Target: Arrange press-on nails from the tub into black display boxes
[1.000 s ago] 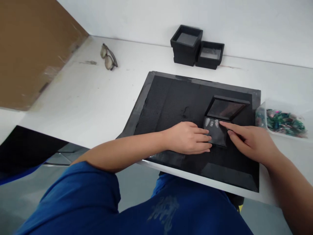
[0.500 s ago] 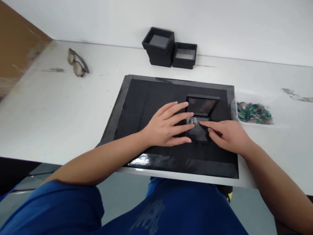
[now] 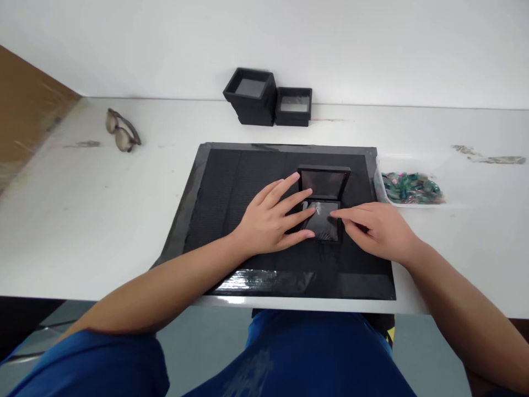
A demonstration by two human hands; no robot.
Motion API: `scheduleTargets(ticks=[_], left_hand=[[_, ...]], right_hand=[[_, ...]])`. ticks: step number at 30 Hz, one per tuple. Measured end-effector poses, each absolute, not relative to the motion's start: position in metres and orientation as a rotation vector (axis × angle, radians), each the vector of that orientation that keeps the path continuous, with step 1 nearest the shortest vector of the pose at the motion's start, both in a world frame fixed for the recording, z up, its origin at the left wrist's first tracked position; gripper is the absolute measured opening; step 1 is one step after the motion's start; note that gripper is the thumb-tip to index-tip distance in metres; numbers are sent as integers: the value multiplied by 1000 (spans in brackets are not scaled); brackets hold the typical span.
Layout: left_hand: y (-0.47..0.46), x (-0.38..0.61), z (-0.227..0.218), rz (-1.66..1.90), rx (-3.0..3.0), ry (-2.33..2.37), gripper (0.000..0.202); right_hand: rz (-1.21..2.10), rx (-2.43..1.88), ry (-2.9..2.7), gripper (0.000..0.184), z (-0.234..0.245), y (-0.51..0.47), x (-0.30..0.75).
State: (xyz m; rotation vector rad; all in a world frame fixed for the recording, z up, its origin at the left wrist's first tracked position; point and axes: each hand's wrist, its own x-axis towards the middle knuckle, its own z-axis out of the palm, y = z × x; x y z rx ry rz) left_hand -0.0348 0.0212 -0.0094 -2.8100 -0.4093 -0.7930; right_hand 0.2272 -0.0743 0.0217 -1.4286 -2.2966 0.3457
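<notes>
Under the left hand (image 3: 275,220), fingers spread, is an open black case (image 3: 324,223). The right hand (image 3: 382,229) pokes it with one finger; can't tell if it pinches. Past that hand sits a tub (image 3: 407,205) of green bits (image 3: 413,188).

A pair of glasses (image 3: 123,139) lies towards the left of the white worktop (image 3: 124,231), near a dark smudge (image 3: 88,144), with a brown panel (image 3: 25,105) standing at the far left. Close to the white wall (image 3: 372,49), a tall, uneven stack of black trays (image 3: 253,113) stands just beside a lower black tray (image 3: 293,118). To the right sits a clear plastic container (image 3: 379,184) of green and pinkish pieces (image 3: 411,188), a scuffed streak (image 3: 496,159) beyond it. Grey floor (image 3: 206,342) shows below
</notes>
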Motion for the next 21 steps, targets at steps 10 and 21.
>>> scheduleTargets(ticks=[10, 21], left_hand=[[20, -36, -6, -925, -2563, -420, 37], [23, -36, -5, -1088, -2575, -282, 22]], right_hand=[[-36, -1604, -2016, 15, 67, -94, 274], [554, -2181, -1866, 50, 50, -83, 323]])
